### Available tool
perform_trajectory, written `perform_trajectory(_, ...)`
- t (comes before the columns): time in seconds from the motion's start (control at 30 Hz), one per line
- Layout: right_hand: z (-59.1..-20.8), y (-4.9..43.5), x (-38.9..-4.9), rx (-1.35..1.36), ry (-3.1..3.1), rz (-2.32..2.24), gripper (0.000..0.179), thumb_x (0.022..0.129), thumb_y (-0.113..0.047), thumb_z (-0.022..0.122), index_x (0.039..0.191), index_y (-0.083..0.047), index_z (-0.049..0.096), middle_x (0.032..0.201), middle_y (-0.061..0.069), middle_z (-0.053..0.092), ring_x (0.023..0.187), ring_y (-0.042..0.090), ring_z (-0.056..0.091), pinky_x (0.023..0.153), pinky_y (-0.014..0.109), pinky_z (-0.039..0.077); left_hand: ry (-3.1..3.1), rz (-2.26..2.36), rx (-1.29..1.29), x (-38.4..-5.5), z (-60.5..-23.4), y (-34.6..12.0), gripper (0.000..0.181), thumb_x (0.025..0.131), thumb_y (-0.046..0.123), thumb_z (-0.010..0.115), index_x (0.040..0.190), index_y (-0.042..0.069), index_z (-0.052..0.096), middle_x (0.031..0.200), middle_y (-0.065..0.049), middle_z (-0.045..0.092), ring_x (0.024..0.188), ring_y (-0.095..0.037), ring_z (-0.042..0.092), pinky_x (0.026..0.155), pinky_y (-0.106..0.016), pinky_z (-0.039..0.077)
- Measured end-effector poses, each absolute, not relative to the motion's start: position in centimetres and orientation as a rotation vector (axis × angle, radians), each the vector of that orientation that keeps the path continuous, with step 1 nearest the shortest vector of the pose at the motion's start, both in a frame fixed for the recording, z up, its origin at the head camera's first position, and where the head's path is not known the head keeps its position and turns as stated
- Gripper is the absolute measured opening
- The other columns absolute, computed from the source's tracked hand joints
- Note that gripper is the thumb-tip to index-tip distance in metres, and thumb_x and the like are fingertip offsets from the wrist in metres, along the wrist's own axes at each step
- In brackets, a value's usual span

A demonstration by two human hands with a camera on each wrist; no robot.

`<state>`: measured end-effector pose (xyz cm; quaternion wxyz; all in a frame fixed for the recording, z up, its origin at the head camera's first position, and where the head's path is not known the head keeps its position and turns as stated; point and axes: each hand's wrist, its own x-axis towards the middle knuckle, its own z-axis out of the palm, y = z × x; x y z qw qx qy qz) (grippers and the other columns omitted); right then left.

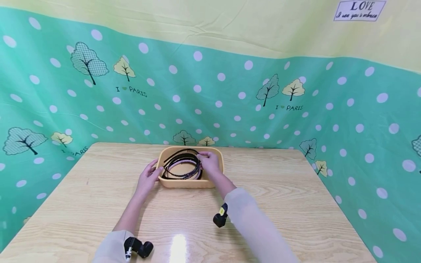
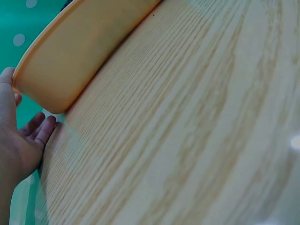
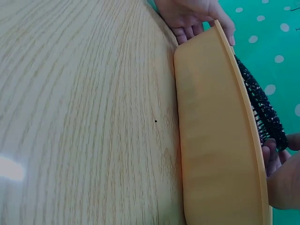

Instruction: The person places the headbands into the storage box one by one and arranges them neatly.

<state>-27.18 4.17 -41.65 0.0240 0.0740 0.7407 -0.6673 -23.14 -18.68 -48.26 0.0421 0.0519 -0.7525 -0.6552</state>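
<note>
A pale orange plastic bin holds several thin headbands, mostly black with small comb teeth, and a pink headband among them. My right hand reaches over the bin's right side and pinches a black headband by one end between thumb and fingers. That headband looks rough and glittery in the right wrist view, standing a little above the rim. At the opposite end, my left hand grips the bin's left front corner, thumb over the rim and fingers along the outer wall.
The bin stands on a light wood-grain table, close to its back edge. Behind and beside it hangs a green cloth with white dots and printed trees. Light glares off the table near the front.
</note>
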Motion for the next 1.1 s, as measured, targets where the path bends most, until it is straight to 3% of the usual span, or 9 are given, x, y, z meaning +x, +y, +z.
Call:
perform_trajectory(0.23, -41.7, 3.9, -27.0, 0.221, 2.291, -2.064, 0.025, 0.088, -0.015, 0.062, 0.111, -0.004, 0.063, 0.093, 0.007, 0.062, 0.058, 0.006, 0.048, 0.059, 0.022, 0.05, -2.303, -2.048, 0.18, -22.7, -47.2, -18.5, 0.054, 0.095, 0.023, 0.055, 0.145, 0.016, 0.035, 0.129, -0.024, 0.05, 0.094, -0.01, 0.058, 0.073, -0.018, 0.052)
perform_trajectory(0.57, -42.3, 4.1, -27.1, 0.231, 2.267, -2.06, 0.025, 0.089, -0.02, 0.062, 0.109, -0.004, 0.063, 0.093, 0.005, 0.06, 0.059, 0.008, 0.05, 0.058, 0.021, 0.049, -2.285, -2.055, 0.173, -22.5, -47.3, -18.4, 0.054, 0.094, 0.026, 0.055, 0.145, 0.018, 0.036, 0.128, -0.021, 0.051, 0.092, -0.004, 0.058, 0.074, -0.017, 0.052)
perform_trajectory(0.73, -42.3, 4.4, -27.3, 0.234, 2.284, -2.028, 0.033, 0.09, -0.028, 0.06, 0.113, -0.004, 0.061, 0.095, 0.006, 0.059, 0.061, 0.01, 0.052, 0.064, 0.027, 0.053, -2.292, -2.047, 0.158, -21.9, -46.2, -18.2, 0.054, 0.095, 0.022, 0.053, 0.145, 0.013, 0.034, 0.128, -0.025, 0.049, 0.094, -0.008, 0.058, 0.074, -0.017, 0.052)
perform_trajectory(0.93, -41.7, 5.3, -27.2, 0.229, 2.327, -1.996, 0.035, 0.092, -0.029, 0.057, 0.116, -0.004, 0.06, 0.1, 0.013, 0.06, 0.067, 0.015, 0.056, 0.071, 0.035, 0.054, -2.301, -2.026, 0.159, -22.6, -47.5, -18.5, 0.056, 0.095, 0.029, 0.054, 0.146, 0.018, 0.034, 0.13, -0.023, 0.049, 0.095, -0.005, 0.057, 0.074, -0.016, 0.051)
perform_trajectory(1.1, -40.8, 7.0, -27.2, 0.151, 2.465, -1.925, 0.033, 0.093, -0.029, 0.055, 0.115, -0.004, 0.06, 0.105, 0.019, 0.06, 0.08, 0.028, 0.061, 0.075, 0.04, 0.054, -2.302, -2.003, 0.161, -23.3, -48.1, -18.1, 0.057, 0.093, 0.034, 0.056, 0.145, 0.023, 0.035, 0.128, -0.02, 0.051, 0.096, -0.009, 0.057, 0.074, -0.018, 0.052)
